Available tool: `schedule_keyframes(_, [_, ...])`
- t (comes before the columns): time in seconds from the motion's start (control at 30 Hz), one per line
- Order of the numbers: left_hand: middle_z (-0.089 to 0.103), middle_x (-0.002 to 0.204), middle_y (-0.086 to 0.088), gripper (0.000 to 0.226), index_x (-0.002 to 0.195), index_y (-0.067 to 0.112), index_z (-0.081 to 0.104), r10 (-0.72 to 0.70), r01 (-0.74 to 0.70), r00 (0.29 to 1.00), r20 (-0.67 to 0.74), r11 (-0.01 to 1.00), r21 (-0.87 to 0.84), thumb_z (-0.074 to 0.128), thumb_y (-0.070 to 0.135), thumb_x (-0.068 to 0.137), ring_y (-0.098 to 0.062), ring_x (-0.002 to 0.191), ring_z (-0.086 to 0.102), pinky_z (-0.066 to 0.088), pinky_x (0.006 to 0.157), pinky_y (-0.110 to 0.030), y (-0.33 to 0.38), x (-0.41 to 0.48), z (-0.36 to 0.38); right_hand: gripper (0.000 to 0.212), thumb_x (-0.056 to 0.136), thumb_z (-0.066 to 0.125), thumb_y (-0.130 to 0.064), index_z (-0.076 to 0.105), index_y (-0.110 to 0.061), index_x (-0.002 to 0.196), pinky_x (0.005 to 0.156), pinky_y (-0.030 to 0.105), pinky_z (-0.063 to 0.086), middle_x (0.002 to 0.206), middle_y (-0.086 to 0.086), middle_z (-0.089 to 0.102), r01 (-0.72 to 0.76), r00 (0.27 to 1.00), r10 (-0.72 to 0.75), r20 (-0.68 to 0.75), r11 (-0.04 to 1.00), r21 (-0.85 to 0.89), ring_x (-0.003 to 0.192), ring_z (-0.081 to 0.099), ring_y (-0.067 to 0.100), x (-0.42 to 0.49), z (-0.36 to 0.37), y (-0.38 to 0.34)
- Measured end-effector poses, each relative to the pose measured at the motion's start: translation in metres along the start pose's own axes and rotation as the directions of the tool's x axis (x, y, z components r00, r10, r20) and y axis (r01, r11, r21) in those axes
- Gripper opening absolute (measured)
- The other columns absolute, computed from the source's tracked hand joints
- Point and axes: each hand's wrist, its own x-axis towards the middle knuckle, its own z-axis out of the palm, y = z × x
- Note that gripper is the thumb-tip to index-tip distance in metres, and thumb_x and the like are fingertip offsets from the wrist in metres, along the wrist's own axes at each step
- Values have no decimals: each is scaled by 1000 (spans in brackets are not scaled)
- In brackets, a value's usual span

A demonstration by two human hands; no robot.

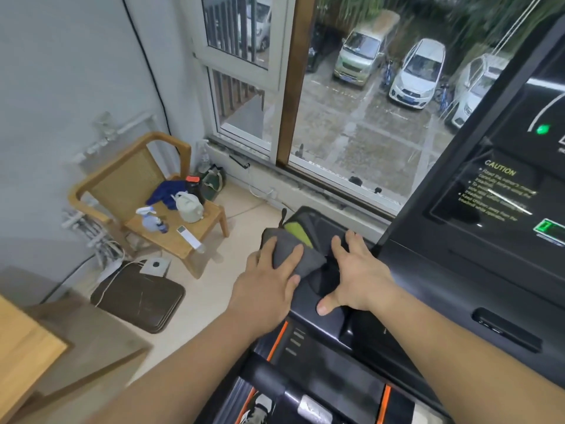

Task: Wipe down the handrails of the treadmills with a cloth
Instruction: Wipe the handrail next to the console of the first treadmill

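A grey cloth (287,250) with a yellow-green side lies on the left end of the black treadmill console (428,301). My left hand (269,280) presses flat on the cloth, fingers spread over it. My right hand (356,270) rests beside it on the console's moulded tray, fingers apart and holding nothing, thumb pointing toward me. A black handrail (272,381) with a metal grip sensor runs across the bottom of the view, below both forearms.
The console screen (504,191) rises at the right with a caution label. On the left floor stand a wooden chair (146,191) carrying a spray bottle, kettle and remote, and a dark cushion (139,296). A window is ahead; a wooden table corner (21,353) is at lower left.
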Motion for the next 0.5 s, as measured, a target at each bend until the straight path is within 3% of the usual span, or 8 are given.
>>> schedule_keyframes(0.07, [20,165,-11,56,159,46,16,50,-47,997,-56,998,51,32,52,106,-33,136,38,57,91,-43,-13,-49,4,158,52,91,-67,-11,-23,163,122,43,29,168,4,-25,5,1000,-5,11,1000,-4,155,-24,19,0,-1,-1])
schedule_keyframes(0.17, [24,164,-12,56,158,47,19,60,-61,998,3,996,58,33,53,104,-32,135,41,59,86,-39,-21,-75,5,157,53,91,-65,-12,-21,163,122,43,28,168,6,-25,9,1000,-9,20,1000,-10,154,-24,20,1,-2,-2])
schedule_keyframes(0.3, [8,167,-7,57,158,52,4,-20,22,999,45,998,-56,28,54,106,-35,138,34,50,102,-50,-14,-13,-2,157,54,91,-65,-13,-20,163,122,45,28,168,7,-26,3,1000,-2,30,999,-32,154,-25,22,2,-1,-3])
schedule_keyframes(0.37, [9,167,-5,58,159,50,4,-84,99,991,102,985,-145,29,53,107,-39,139,34,41,110,-51,-5,27,-7,156,55,90,-66,-13,-21,163,122,46,29,168,7,-26,0,999,2,33,999,-37,155,-24,22,0,-1,-4])
schedule_keyframes(0.5, [9,168,-4,56,160,49,7,-121,135,988,97,978,-160,27,52,108,-38,141,33,39,111,-51,4,32,-7,153,57,89,-67,-14,-24,163,123,46,27,168,3,-26,-11,1000,11,28,1000,-10,155,-22,19,-4,-4,-4])
